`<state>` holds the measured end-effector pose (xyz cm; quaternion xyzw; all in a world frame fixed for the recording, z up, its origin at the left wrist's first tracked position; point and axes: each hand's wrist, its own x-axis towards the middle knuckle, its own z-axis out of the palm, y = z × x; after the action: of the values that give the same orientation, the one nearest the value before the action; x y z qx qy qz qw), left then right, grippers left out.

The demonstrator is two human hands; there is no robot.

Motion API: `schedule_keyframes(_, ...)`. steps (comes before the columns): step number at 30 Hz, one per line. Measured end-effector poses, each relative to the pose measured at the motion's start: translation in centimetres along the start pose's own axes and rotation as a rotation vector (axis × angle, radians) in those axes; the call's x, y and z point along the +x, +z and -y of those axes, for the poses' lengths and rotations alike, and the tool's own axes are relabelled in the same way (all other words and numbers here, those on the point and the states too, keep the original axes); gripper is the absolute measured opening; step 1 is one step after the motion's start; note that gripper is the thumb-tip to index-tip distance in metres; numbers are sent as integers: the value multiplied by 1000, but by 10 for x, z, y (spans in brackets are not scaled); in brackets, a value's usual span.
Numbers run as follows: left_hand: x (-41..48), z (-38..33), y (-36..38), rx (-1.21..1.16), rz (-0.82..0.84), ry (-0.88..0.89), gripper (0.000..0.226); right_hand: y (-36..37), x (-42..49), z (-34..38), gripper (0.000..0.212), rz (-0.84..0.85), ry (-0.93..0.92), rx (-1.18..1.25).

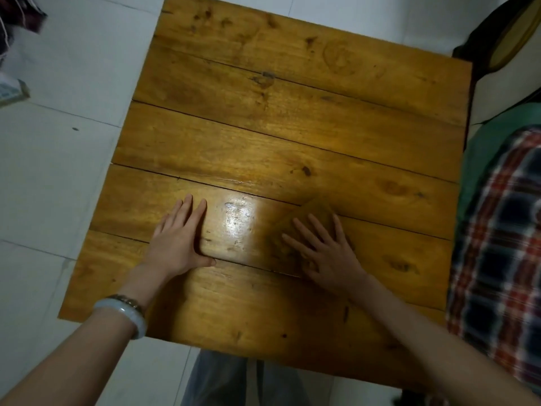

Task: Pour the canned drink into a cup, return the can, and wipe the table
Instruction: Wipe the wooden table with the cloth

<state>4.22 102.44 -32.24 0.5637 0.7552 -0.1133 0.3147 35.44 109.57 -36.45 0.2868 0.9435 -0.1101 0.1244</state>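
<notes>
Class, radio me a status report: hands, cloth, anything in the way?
Left hand flat on table. Right hand pressing cloth flat. No can or cup in view.

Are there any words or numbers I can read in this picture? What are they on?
No text can be read anywhere.
Small box on the floor at the left edge: any print is too blurred to read.
Wooden table, brown cloth under the right hand, left hand and its bangle: no writing shows.
</notes>
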Motion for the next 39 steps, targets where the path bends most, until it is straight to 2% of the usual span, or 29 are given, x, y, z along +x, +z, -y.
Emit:
schedule_keyframes(3,2,0,1,5,-3,7,133,-23,50,-39,62,-8,214,32)
schedule_keyframes(7,2,-1,-1,5,11,3,132,-41,130,-19,62,28,451,111)
schedule_keyframes(9,1,-1,-1,6,-7,8,132,-40,143,9,63,13,410,104)
schedule_keyframes(14,1,2,-2,8,-10,25,130,-16,103,70,68,-2,135,19)
schedule_keyframes(18,0,-1,-5,8,-5,24,130,-1,50,70,72,-16,73,38)
schedule_keyframes(20,-1,-1,-6,7,5,24,129,0,31,50,77,-19,175,73)
schedule_keyframes(25,0,1,-3,22,3,43,129,-21,66,-9,64,-10,643,186)
schedule_keyframes(28,0,1,-1,10,-10,48,129,-37,118,-3,57,-12,745,319)
schedule_keyframes(33,0,5,4,-37,-50,60,130,-33,136,63,56,23,420,208)
schedule_keyframes(36,1,7,5,-66,-59,57,130,-16,94,94,65,16,262,147)
schedule_keyframes(39,1,6,6,-75,-53,66,131,6,27,86,71,30,130,74)
